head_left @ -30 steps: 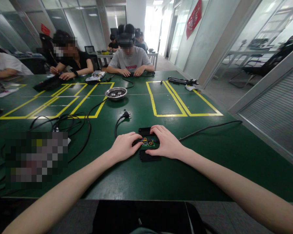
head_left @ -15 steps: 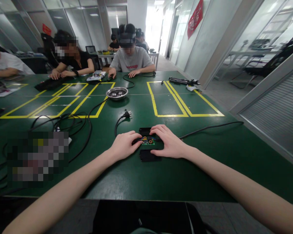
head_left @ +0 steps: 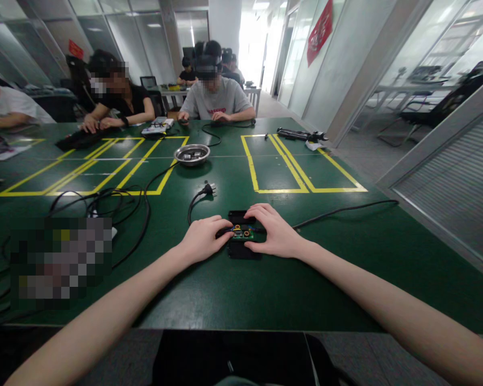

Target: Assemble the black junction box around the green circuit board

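Note:
A small green circuit board with copper-coloured coils lies before me, between two black plastic case halves. The far case half is just beyond the board; the near case half lies against its front side. At the board's left end, my left hand is closed in a pinch on the black power cord, fingertips at the board's edge. My right hand spans the board's right end, with its fingers on the far half and its thumb on the near half. A plug on a cord lies beyond my left hand.
A metal bowl holds small metal parts. Coiled black cables and a blurred-out object lie at left. Another cord runs off to the right. A folded black tripod lies farther back. Several people sit across the table.
The near case half has moved away from me, up against the board, with my right thumb on it. My left hand keeps its pinch at the board's left end.

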The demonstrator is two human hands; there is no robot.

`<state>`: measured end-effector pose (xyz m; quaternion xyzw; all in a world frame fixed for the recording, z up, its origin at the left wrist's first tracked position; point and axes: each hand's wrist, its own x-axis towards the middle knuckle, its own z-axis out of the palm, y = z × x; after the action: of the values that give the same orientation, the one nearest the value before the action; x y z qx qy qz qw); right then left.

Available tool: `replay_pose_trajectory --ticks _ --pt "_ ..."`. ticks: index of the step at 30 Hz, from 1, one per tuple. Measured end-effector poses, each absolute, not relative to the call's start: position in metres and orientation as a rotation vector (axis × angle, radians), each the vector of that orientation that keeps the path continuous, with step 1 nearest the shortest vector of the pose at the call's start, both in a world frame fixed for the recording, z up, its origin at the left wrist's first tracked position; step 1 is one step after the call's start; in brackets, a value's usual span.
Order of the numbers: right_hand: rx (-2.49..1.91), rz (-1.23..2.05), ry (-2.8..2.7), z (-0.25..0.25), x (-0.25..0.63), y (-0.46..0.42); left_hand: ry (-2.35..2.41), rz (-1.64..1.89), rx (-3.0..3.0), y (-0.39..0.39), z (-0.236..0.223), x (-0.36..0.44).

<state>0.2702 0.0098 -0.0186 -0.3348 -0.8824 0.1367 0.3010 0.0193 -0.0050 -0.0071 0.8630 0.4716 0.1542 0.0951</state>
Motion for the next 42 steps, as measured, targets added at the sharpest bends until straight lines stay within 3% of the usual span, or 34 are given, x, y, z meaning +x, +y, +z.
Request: replay_pose_trajectory --ticks 21,32,42 --pt "-0.853 0.341 -2.376 -0.011 0.282 0.012 1.326 0.559 2.579 -0.002 -0.010 0.014" --pt "-0.849 0.346 -2.553 0.000 0.306 0.023 1.019 0.905 2.524 -0.002 0.000 0.004" --pt "-0.763 0.345 -2.601 0.016 0.304 0.002 0.789 0.835 2.540 -0.011 0.007 0.004"
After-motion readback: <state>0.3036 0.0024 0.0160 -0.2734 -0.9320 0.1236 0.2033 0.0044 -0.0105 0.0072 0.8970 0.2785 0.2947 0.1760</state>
